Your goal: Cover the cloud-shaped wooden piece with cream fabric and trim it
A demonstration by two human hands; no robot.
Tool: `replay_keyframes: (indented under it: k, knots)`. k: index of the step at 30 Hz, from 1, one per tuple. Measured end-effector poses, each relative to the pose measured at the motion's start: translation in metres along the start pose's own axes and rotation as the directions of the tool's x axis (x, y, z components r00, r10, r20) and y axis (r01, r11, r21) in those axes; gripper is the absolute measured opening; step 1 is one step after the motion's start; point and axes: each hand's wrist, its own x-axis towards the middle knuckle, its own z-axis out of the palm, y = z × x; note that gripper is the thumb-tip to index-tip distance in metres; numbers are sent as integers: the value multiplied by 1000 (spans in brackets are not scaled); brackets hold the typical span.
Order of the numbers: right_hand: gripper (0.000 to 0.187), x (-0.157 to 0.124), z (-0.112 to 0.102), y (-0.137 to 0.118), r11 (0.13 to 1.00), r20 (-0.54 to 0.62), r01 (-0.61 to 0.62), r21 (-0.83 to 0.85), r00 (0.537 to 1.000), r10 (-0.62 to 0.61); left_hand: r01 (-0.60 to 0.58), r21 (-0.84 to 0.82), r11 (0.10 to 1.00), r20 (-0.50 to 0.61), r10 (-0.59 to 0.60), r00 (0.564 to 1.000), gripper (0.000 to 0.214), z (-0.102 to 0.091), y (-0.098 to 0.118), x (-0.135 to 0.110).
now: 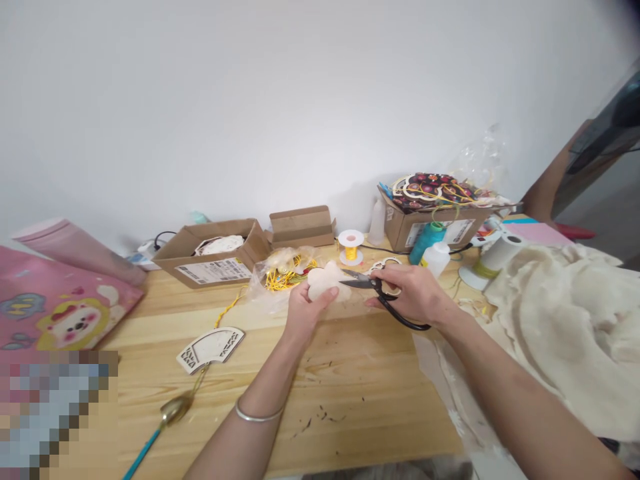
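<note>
My left hand [309,307] pinches a small cream fabric piece [327,280] with a scalloped edge, held above the table. My right hand [413,290] grips black-handled scissors [373,285], whose blades point left and reach the right edge of the fabric. The blades look slightly parted. Behind the right hand, a pale cut-out frame [387,263] is partly hidden. A clear plastic bag [280,273] with yellow cords lies just beyond my left hand.
Left on the wooden table [350,387] lie a fan-shaped ornament [213,348] and a tassel [175,408]. Behind stand a cardboard box [215,257], a yellow thread spool [351,248], bottles [437,259] and a filled box [435,220]. Cream cloth [575,320] is heaped at right.
</note>
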Motion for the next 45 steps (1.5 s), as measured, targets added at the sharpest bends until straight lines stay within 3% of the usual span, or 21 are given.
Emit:
replay_keyframes:
  k: [12,21,36,45]
  knots:
    - [38,-1,-2,1,998,36,47,31,998,-48,17,10,1000,30,-17,999,24,-4,-3,3]
    - [42,-1,-5,5,999,36,44,-9,998,-43,47,-106,993,0,-48,999,23,-7,-4,6]
    - [41,-1,-3,3,996,56,80,-44,995,-78,27,-19,999,5,-27,1000,26,-6,-1,6]
    - [40,-3,-5,6,991,-8,44,-126,999,-45,36,-73,997,-6,-37,999,25,-9,-6,7]
